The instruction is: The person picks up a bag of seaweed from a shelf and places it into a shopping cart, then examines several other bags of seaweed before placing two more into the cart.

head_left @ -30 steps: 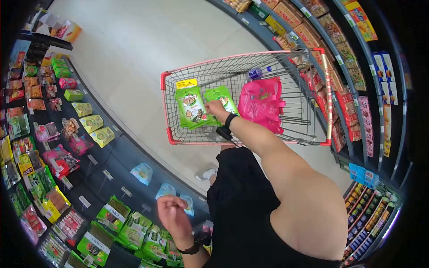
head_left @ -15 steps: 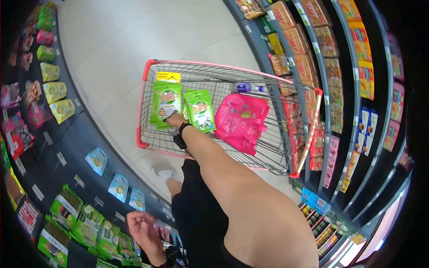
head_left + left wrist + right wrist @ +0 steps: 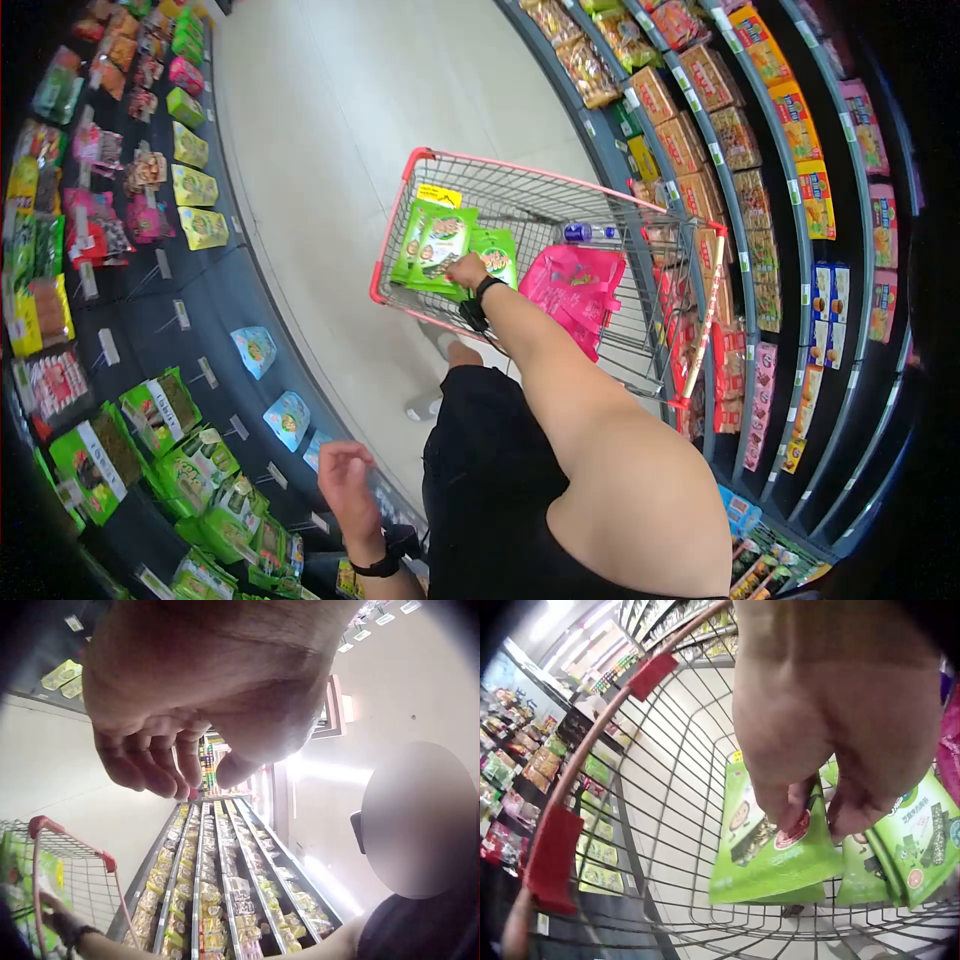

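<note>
My right hand (image 3: 467, 271) reaches into the shopping cart (image 3: 540, 178) and pinches the edge of a green snack packet (image 3: 441, 245). In the right wrist view, the thumb and fingers of the right hand (image 3: 832, 742) close on the packet (image 3: 772, 847), with more green packets (image 3: 922, 832) beside it. A pink bag (image 3: 572, 290) and a bottle with a purple label (image 3: 590, 232) lie in the cart too. My left hand (image 3: 350, 490) hangs in the air by the left shelf, holding nothing; in the left wrist view its fingers (image 3: 150, 761) are loosely bent.
A dark left shelf (image 3: 130, 310) carries green, yellow and blue packets. Curved right shelves (image 3: 722, 180) hold boxed and bagged snacks, close along the cart's handle (image 3: 708, 320). Pale floor (image 3: 330, 110) stretches ahead between them, and shoes show beneath the cart.
Over the last second my right hand moved from the middle packets to the left ones and now pinches one. The cart shifted in view as the head turned; my left hand stays raised.
</note>
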Motion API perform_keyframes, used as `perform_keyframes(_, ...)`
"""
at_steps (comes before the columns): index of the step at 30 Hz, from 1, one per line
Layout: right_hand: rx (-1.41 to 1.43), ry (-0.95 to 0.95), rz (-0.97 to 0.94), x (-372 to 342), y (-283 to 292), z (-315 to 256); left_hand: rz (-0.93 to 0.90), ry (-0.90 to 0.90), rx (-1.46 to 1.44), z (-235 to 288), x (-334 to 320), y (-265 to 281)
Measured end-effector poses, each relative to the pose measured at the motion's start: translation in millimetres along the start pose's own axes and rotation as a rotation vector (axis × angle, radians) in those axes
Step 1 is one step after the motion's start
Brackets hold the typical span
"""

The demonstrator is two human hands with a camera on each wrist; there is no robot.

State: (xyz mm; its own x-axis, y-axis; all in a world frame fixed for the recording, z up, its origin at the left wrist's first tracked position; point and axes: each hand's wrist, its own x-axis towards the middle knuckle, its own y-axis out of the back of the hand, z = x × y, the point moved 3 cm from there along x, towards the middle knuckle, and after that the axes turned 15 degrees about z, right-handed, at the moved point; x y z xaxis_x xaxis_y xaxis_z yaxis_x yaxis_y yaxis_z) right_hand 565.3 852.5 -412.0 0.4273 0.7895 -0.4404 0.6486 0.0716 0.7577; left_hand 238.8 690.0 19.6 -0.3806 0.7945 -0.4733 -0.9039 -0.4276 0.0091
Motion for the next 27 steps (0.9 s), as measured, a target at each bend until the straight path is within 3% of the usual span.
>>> perform_keyframes(1,-0.202,0.107,0.074,2,3,-1,-0.005,-0.013,-0.005,-3,-7,10)
perform_keyframes(3,0.021,-0.011,0.135,-4,18,9,-0.020,-0.039,-0.012,-12,-22,33)
perform_keyframes(5,0.202,0.068,0.219,-37,50,-5,-0.029,-0.048,-0.058,-21,-40,60)
perform_keyframes(7,0.469,0.315,0.491,-80,78,-24,-0.003,-0.062,-0.091,-32,-62,92)
perform_keyframes(9,0.387,0.398,0.594,-101,84,-29,0.029,-0.090,-0.126,-51,-76,125)
perform_keyframes(11,0.558,0.599,0.604,-155,99,-67,0.087,-0.101,-0.165,-66,-95,157)
perform_keyframes(12,0.549,0.600,0.573,-199,109,-97,0.102,-0.107,-0.184,-74,-105,172)
perform_keyframes(13,0.551,0.775,0.581,-244,113,-127,0.128,-0.117,-0.203,-81,-114,187)
perform_keyframes(15,0.618,0.862,0.286,-317,91,-168,0.180,-0.154,-0.220,-94,-129,217)
perform_keyframes(16,0.534,1.007,0.212,-367,90,-196,0.208,-0.170,-0.213,-100,-140,232)
perform_keyframes(17,0.732,0.928,-0.064,-416,83,-221,0.255,-0.209,-0.231,-106,-149,244)
perform_keyframes(18,0.884,0.957,-0.186,-436,48,-227,0.290,-0.272,-0.171,-109,-161,259)
perform_keyframes(19,0.904,0.955,-0.331,-493,61,-254,0.306,-0.322,-0.118,-108,-176,271)
perform_keyframes(22,0.940,1.184,-0.578,-586,29,-278,0.628,-0.457,-0.189,-113,-228,310)
perform_keyframes(26,0.983,1.505,-0.959,-704,6,-293,1.016,-0.445,-0.213,-135,-296,361)
perform_keyframes(27,0.952,1.599,-1.058,-727,6,-294,1.030,-0.448,-0.250,-140,-311,368)
